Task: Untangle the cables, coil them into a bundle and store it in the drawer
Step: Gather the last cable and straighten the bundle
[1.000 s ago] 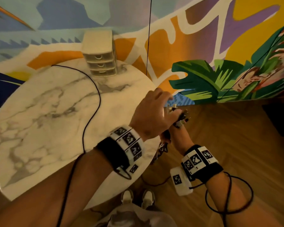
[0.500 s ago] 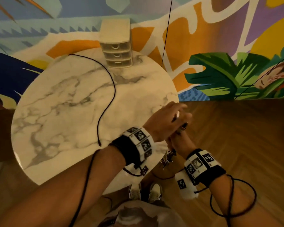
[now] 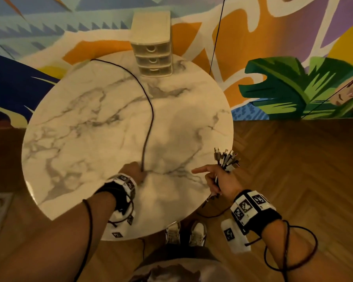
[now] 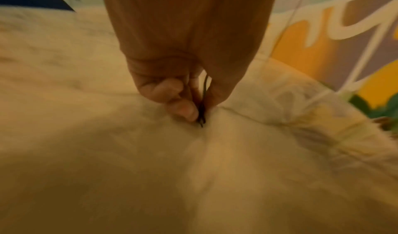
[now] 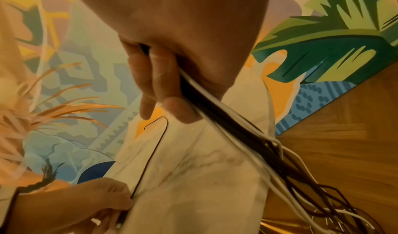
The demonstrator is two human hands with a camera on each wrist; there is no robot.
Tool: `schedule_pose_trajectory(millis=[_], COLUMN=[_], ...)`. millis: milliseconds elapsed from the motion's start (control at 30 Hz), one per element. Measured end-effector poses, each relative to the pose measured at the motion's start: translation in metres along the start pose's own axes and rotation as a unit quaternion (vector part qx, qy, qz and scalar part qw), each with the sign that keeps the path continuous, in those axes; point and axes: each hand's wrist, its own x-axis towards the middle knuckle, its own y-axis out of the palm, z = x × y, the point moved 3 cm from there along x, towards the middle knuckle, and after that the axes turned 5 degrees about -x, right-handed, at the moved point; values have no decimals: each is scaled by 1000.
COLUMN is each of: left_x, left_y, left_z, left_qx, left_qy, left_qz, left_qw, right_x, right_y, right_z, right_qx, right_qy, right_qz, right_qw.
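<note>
Left hand [image 3: 134, 173] pinches the loose black cable [image 3: 149, 110]; draw it slowly toward the bundle [image 3: 225, 158] gripped by right hand [image 3: 222, 180]

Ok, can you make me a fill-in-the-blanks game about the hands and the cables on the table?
1. The left hand pinches the end of the single ____ cable lying on the marble table.
2. The right hand holds a bundle of cables past the table's ____ edge.
3. The drawer unit at the table's far edge has ____ drawers, all closed.

Missing words: black; right; three
</note>
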Motion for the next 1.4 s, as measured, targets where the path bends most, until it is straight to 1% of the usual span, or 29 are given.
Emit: schedule_pose_trajectory(millis=[100, 167, 200, 300, 400, 433, 467, 500, 533, 567, 600, 633, 667, 700, 733, 767, 833, 867, 933, 1000, 1033, 1100, 1167, 1200, 1267, 1300, 1333, 1367, 1400], left_x=[-34, -56, -66, -92, -98, -97, -92, -83, -72, -58, -46, -33, -23, -17, -16, -16, -29, -43, -75, -106, -119, -132, -137, -135, -130, -126, -118, -109, -98], left_y=[18, 21, 22, 25, 28, 27, 22, 14, 4, -8, -23, -39, -56, -73, -87, -95, -96, -88, -56, -18, -4, 21, 38, 44, 49, 48, 45, 36, 25], left_z=[-49, -82, -97, -126, -131, -131, -130, -127, -124, -122, -119, -118, -117, -116, -116, -117, -126, -133, -144, -148, -149, -148, -148, -146, -144, -145, -148, -153, -159], left_qx=[-62, -123, -118, 8, 90, 63, -25, -173, -342, -494, -607, -684, -732, -751, -745, -722, -647, -597, -472, -337, -272, -159, -49, -13, 0, -31, -105, -213, -327], left_qy=[88, 147, 184, 283, 306, 312, 303, 264, 206, 145, 103, 77, 62, 56, 58, 67, 104, 140, 217, 277, 310, 366, 398, 402, 408, 404, 379, 335, 286], left_qz=[44, 56, 63, 96, 113, 128, 143, 158, 161, 147, 119, 81, 36, -9, -51, -82, -104, -92, -29, 33, 48, 75, 116, 138, 182, 207, 234, 250, 243], left_qw=[993, 980, 974, 954, 941, 939, 942, 936, 903, 845, 779, 721, 677, 658, 662, 683, 748, 784, 854, 899, 910, 914, 909, 905, 895, 890, 889, 883, 867], right_x=[10, 14, 15, 15, 15, 14, 11, 7, 1, -6, -12, -18, -21, -23, -24, -23, -19, -14, -5, 3, 6, 9, 9, 9, 4, 0, -4, -9, -15], right_y=[8, 15, 19, 20, 11, 7, 4, 2, 2, 3, 6, 9, 13, 16, 18, 17, 11, 6, -5, -17, -23, -32, -40, -44, -49, -50, -50, -49, -47], right_z=[-7, -9, -8, 3, 17, 16, 16, 15, 13, 12, 9, 7, 3, -2, -7, -10, -9, -2, 20, 47, 59, 78, 89, 93, 95, 95, 93, 90, 86], right_qx=[-17, -6, 4, 21, 20, 32, 38, 34, 20, -2, -23, -43, -63, -80, -90, -82, -30, 0, 69, 122, 132, 132, 141, 135, 115, 113, 112, 107, 98], right_qy=[44, 81, 90, 67, 19, 19, 20, 11, -4, -14, -15, -9, -3, 1, 9, 21, 37, 30, 7, -4, -9, -16, -12, -13, -18, -16, -14, -12, -11], right_qz=[-61, -62, -50, -19, -26, -39, -48, -48, -37, -20, -3, 9, 18, 28, 39, 37, 0, -21, -44, -53, -52, -40, -41, -53, -75, -73, -61, -47, -37], right_qw=[997, 995, 995, 997, 999, 999, 998, 998, 999, 1000, 1000, 999, 998, 996, 995, 996, 999, 999, 997, 991, 990, 990, 989, 989, 990, 991, 992, 993, 994])
